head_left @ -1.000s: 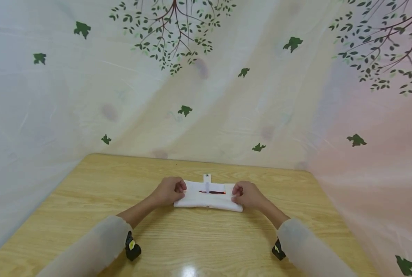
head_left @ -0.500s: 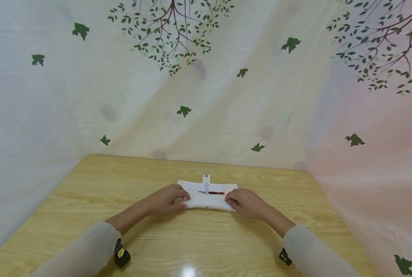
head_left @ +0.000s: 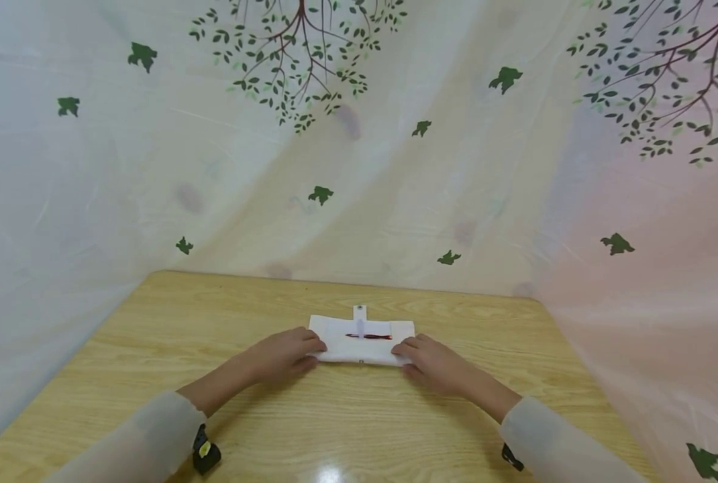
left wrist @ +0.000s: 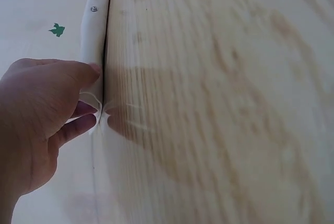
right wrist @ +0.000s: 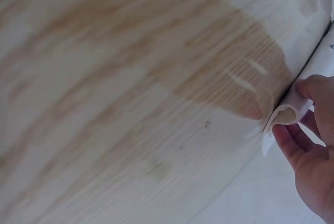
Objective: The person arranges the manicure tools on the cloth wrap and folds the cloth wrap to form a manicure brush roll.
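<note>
A white, soft-looking folding case (head_left: 343, 347) lies on the table, its near side folded over into a rounded edge. A slim dark red pen (head_left: 376, 337) lies across its middle, crossed by a narrow pale strap. From the far side sticks out a tab with a snap (head_left: 360, 310); another small snap (left wrist: 94, 9) sits on the rounded near edge. My left hand (head_left: 285, 353) grips the near left corner, thumb on the fold (left wrist: 93, 85) and fingers behind. At the near right corner my right hand (head_left: 434, 362) pinches the curled end (right wrist: 286, 115) between thumb and fingers.
The wooden table (head_left: 335, 416) extends around the case on every side. Behind it hangs a pale curtain (head_left: 244, 201) printed with branches and green leaves. A small black device (head_left: 204, 453) sits at my left cuff, another (head_left: 512, 457) at my right.
Both hands have slid from the sides of the case toward me, onto its near corners. The case and pen have hardly moved.
</note>
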Tool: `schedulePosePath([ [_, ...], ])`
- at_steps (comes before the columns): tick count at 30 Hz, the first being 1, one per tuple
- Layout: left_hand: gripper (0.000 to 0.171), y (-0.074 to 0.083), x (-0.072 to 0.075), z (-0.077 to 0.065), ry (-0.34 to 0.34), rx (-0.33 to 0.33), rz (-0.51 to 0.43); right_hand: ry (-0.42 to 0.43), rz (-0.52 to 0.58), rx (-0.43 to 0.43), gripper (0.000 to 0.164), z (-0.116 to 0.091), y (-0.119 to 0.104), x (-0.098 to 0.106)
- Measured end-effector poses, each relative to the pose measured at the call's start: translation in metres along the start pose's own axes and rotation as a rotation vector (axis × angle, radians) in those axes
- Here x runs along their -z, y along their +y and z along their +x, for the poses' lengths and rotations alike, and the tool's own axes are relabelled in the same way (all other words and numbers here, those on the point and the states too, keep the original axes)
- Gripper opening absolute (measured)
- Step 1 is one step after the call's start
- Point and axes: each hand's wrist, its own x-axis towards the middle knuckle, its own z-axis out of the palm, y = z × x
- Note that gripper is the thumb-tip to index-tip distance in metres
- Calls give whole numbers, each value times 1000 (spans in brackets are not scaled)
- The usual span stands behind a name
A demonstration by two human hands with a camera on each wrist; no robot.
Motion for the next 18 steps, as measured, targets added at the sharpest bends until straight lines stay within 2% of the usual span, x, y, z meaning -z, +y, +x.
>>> schedulePosePath([
  [4,21,-1,-1,4,17,20,-25,52,33,-5,26,1,3,0],
  [8,17,-5,-2,10,48,86,-106,84,120,-19,23,6,10,2],
  [15,18,-14,1,20,73,332,-384,106,294,-104,25,17,22,3],
  [18,18,-19,2,25,96,409,-464,121,372,-149,25,24,28,4],
])
